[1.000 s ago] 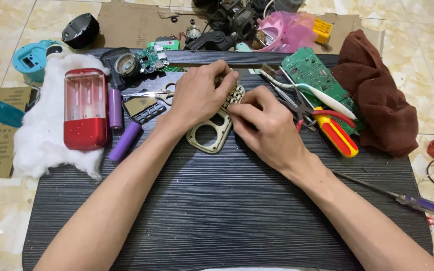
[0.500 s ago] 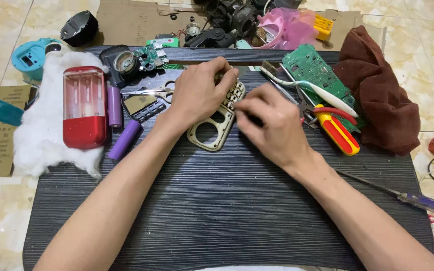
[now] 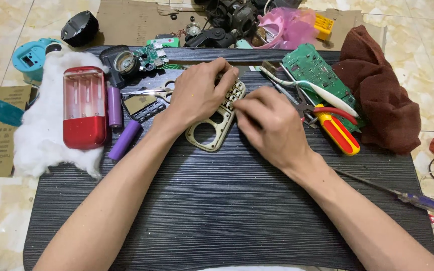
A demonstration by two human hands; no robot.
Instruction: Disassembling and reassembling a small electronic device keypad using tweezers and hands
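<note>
— What lay nearest the camera?
— Bare ridged black mat [image 3: 217,216], with both forearms crossing it. A thin screwdriver [image 3: 403,195] rested at its right edge.

— And the hands?
— The left hand [image 3: 199,95] lay over the upper part of a beige phone frame [image 3: 212,131], fingers curled down onto it. The right hand [image 3: 269,123] was just beside, fingertips pinched together at the frame's edge; whether they held anything small could not be told.

— Where did the frame sit?
— Flat on the mat, mid-way back, its round opening toward the person.

— Around it?
— Left, two purple cells [image 3: 124,140] and a red-and-clear case [image 3: 84,108] on white wadding [image 3: 41,145]. Right, a red-and-yellow screwdriver [image 3: 340,134], a green board [image 3: 312,68] and a brown cloth [image 3: 383,100]. Farther back, cardboard [image 3: 126,22] with dark parts.
</note>
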